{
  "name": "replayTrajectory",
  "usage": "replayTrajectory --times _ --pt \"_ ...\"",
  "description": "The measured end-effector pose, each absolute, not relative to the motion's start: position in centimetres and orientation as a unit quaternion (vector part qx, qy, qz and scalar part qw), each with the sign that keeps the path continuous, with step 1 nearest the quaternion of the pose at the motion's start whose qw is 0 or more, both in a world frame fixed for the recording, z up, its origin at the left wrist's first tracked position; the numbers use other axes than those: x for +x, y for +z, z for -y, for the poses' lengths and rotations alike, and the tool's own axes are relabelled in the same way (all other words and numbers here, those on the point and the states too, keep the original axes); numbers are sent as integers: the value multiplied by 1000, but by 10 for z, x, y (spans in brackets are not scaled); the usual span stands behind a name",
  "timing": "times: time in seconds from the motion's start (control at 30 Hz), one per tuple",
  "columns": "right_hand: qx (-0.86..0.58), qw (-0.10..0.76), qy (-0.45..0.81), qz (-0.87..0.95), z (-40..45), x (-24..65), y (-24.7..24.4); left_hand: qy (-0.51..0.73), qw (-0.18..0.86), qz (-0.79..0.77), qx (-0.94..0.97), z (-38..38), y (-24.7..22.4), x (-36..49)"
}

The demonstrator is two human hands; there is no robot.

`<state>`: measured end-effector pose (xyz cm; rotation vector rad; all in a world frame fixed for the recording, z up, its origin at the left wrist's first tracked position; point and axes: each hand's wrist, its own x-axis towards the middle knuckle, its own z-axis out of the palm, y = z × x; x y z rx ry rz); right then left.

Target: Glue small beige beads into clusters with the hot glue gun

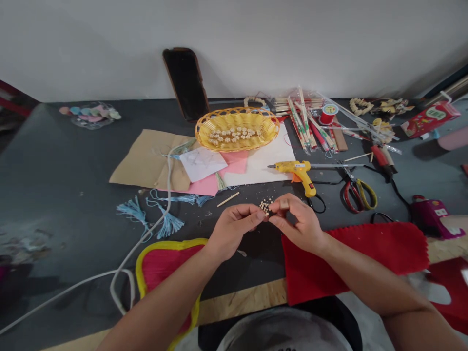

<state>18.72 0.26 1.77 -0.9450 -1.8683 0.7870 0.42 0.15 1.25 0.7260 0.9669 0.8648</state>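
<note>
My left hand (237,225) and my right hand (298,222) meet low over the dark table, thumb and fingers of each pinched together. Small pale beige bits (264,204) show in a cluster right at the fingertips. Whether the cluster is held or lies on the table just behind is hard to tell; what the fingertips pinch is too small to name. A tan wrap circles one finger of the right hand. Beyond the hands, a yellow hot glue gun (298,169) lies on its side, and a yellow wicker basket (237,145) holds several small beige clusters.
Blue tassels (170,224), a short stick (228,199) and a white cable (159,222) lie to the left. Scissors (360,192), wrapped chopsticks (302,124) and red felt (365,248) are on the right. A phone (186,83) leans on the wall.
</note>
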Motion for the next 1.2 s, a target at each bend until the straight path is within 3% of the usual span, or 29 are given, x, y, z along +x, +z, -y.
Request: replayTrajectory --times 0.3,1.2 --pt "-369 444 246 778 -2 185 13 398 733 -447 324 -1 17 8" --pt "-373 427 303 766 -3 186 16 408 704 -448 371 0 12 8"
